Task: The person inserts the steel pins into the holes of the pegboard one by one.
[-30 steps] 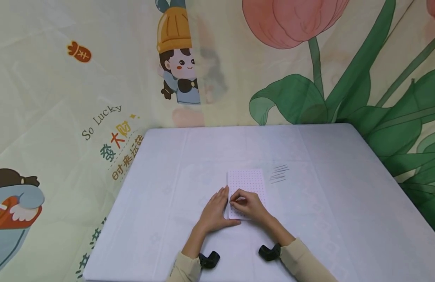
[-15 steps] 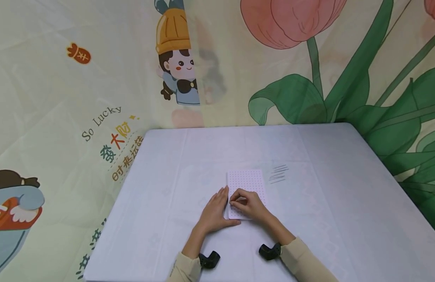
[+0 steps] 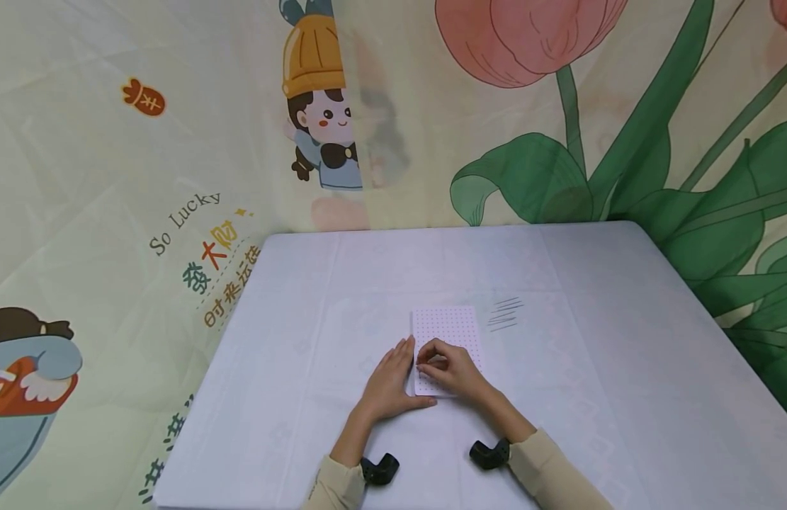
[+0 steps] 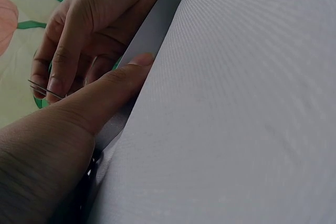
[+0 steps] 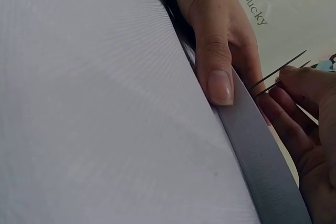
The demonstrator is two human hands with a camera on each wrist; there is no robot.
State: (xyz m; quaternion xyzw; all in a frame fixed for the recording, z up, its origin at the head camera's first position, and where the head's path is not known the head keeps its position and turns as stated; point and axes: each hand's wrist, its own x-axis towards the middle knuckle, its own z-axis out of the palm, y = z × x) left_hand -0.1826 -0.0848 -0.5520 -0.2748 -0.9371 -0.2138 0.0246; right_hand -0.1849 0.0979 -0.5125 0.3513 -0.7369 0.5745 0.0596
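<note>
A white pegboard (image 3: 440, 324) with rows of small holes lies mid-table in the head view. Along its left side rest the straight fingers of my left hand (image 3: 387, 382), while the thumb presses its near edge. Over the board's lower left part, my right hand (image 3: 455, 372) pinches a thin metal pin between thumb and index finger. Two slender pins (image 5: 281, 68) show side by side at those fingertips in the right wrist view. In the left wrist view, the pins' ends (image 4: 39, 84) stick out past the right fingers. The pins' lower ends are hidden.
Several thin dark pins (image 3: 506, 314) lie in a loose row right of the board. A white cloth covers the table (image 3: 304, 319). Black wrist cameras (image 3: 380, 469) sit at both sleeves. Printed fabric (image 3: 406, 142) hangs behind the table.
Both hands keep nearly the same place and pose at the board. The board and the row of pins have not visibly moved.
</note>
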